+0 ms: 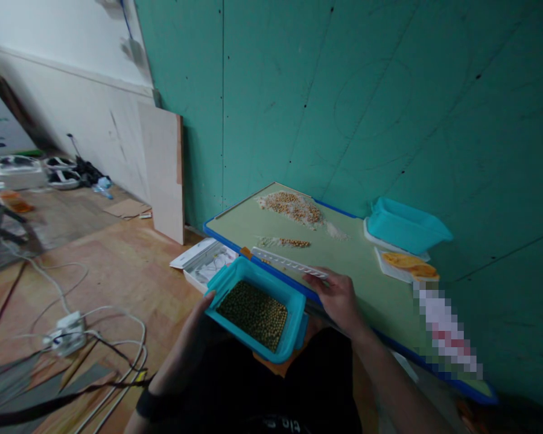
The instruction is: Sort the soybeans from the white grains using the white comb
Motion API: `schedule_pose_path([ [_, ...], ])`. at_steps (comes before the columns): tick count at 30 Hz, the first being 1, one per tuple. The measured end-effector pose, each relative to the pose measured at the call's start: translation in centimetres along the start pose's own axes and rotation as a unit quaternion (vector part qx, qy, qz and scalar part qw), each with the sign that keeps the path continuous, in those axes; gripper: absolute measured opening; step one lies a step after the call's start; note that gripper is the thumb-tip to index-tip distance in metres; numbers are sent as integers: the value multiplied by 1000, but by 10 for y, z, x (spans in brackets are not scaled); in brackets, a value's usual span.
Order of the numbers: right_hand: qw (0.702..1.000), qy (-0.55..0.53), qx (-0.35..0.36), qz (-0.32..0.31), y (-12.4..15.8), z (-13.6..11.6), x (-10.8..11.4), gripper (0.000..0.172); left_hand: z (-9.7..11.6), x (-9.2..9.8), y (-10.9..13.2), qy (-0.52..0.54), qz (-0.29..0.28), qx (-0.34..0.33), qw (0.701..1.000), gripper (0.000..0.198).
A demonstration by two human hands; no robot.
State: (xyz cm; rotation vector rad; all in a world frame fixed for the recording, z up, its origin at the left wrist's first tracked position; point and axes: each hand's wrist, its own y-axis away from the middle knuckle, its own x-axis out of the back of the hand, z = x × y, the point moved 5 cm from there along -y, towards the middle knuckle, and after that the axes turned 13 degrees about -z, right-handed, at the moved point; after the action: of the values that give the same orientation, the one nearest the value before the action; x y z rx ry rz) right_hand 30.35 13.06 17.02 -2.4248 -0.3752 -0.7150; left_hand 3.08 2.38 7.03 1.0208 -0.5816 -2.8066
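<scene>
left hand (201, 316) gripping the left rim of a turquoise container (295, 307), thumb on top, fingers mostly hidden underneath; container sits between the two hands, over the lap. inside: dark green beans (238, 304) toward the left hand, yellowish beans (275, 325) toward the right. right hand (337, 298) pinching one end of a white slotted strip (285, 262), which runs left along the near edge of the surface (235, 224); can't tell if it touches. past the strip: a short row of beans (294, 243), then a bigger bean pile (289, 207) mixed with white grains. right of and beyond the right hand: second turquoise container (402, 226), tilted, near a white tray (389, 271) with something orange in it. white open box (194, 271) just beyond the left hand, below the surface edge.
</scene>
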Motion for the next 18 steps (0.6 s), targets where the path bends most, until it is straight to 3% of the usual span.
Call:
schedule_pose_path([
  [6,999,21,36,-25,5,-29,-13,19,-1,-7,3,22,-40,-4,999,74],
  [11,998,31,46,-8,-1,-32,-24,18,7,-17,12,13,-16,-33,999,71],
  [14,997,40,70,4,-10,-32,-31,17,8,-16,14,10,7,-43,999,68],
  [18,994,56,83,34,-24,-33,-34,19,5,-10,9,13,-2,-38,999,67],
])
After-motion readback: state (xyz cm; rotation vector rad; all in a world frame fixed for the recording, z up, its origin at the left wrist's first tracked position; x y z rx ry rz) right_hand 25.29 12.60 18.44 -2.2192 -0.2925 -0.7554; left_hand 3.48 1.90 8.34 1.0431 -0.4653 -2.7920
